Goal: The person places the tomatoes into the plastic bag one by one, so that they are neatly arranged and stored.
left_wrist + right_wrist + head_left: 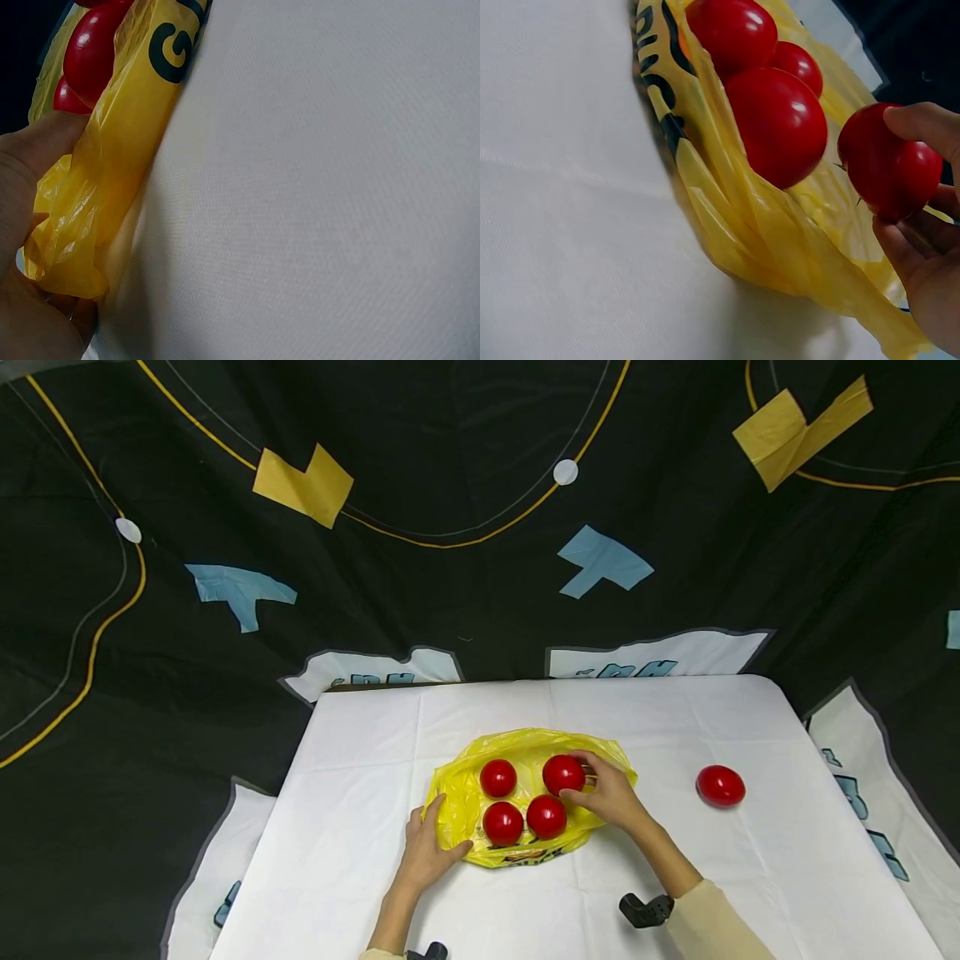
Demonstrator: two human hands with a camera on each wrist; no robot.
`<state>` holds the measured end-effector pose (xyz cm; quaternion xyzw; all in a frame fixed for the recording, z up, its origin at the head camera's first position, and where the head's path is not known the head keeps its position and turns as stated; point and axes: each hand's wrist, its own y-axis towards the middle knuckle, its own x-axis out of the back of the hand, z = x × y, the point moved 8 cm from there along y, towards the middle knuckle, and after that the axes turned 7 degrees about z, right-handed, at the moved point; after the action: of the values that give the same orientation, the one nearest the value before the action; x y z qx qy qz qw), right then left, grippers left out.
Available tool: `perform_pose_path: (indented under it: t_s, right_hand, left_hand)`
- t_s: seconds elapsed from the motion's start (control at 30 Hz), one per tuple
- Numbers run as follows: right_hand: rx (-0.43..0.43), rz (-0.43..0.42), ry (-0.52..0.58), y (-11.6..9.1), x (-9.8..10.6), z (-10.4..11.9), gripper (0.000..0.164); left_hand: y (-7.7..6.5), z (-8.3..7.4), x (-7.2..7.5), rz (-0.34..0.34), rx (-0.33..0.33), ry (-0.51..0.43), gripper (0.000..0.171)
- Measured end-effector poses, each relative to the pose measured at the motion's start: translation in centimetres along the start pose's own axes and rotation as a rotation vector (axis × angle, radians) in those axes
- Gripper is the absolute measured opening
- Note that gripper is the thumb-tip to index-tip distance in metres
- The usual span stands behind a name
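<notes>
A yellow plastic bag point(462, 793) lies spread on the white table with its mouth open upward. Three red tomatoes sit inside it: a rear one point(498, 778), a front-left one point(503, 823) and a front-right one point(546, 817). My right hand point(613, 797) grips another tomato point(885, 161) at the bag's right side; in the right wrist view it is held above the yellow plastic, apart from the others. My left hand point(429, 857) holds the bag's left edge, thumb point(52, 139) over the plastic and other fingers partly hidden behind it.
One more tomato point(721, 786) lies on the white-covered table point(360, 752), to the right of the bag. Behind the table hangs a dark cloth point(420, 602) with yellow and blue shapes. Black wrist devices, such as the right one point(647, 911), sit at both wrists.
</notes>
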<state>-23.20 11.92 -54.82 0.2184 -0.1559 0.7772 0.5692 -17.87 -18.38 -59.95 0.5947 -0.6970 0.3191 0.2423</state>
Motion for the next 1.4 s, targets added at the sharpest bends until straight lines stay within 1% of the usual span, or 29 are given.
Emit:
perform_pose_path:
  t_s: [0.1, 0.23, 0.33, 0.57, 0.8, 1.0, 1.23, 1.4]
  right_hand:
    - [-0.009, 0.013, -0.012, 0.3, -0.5, -0.1, 0.065]
    - [-0.025, 0.025, 0.009, 0.6, -1.2, 0.0, 0.067]
    - [-0.045, 0.024, 0.026, 0.9, -1.5, 0.1, 0.067]
    - [-0.104, 0.036, 0.026, 1.6, -2.4, -0.3, 0.064]
    - [-0.098, 0.030, 0.014, 2.0, -2.6, -0.2, 0.063]
    - [-0.116, 0.040, -0.014, 2.3, -3.1, -0.4, 0.064]
    - [-0.136, 0.063, -0.053, 2.6, -3.7, -1.1, 0.067]
    - [-0.136, 0.059, -0.061, 2.7, -3.9, -1.1, 0.065]
  left_hand:
    - [0.0, 0.1, 0.0, 0.001, 0.003, 0.007, 0.091]
    - [0.0, 0.1, 0.0, 0.001, 0.004, 0.010, 0.091]
    - [0.0, 0.0, 0.0, -0.002, 0.003, 0.005, 0.091]
    - [0.0, 0.1, -0.1, 0.004, 0.009, 0.007, 0.091]
    - [0.1, 0.1, -0.1, 0.000, 0.006, 0.016, 0.091]
    - [0.1, 0.1, -0.1, 0.000, 0.003, 0.016, 0.091]
    - [0.1, 0.2, -0.1, 0.007, 0.015, 0.012, 0.091]
    - [0.1, 0.1, 0.0, 0.005, 0.016, 0.015, 0.091]
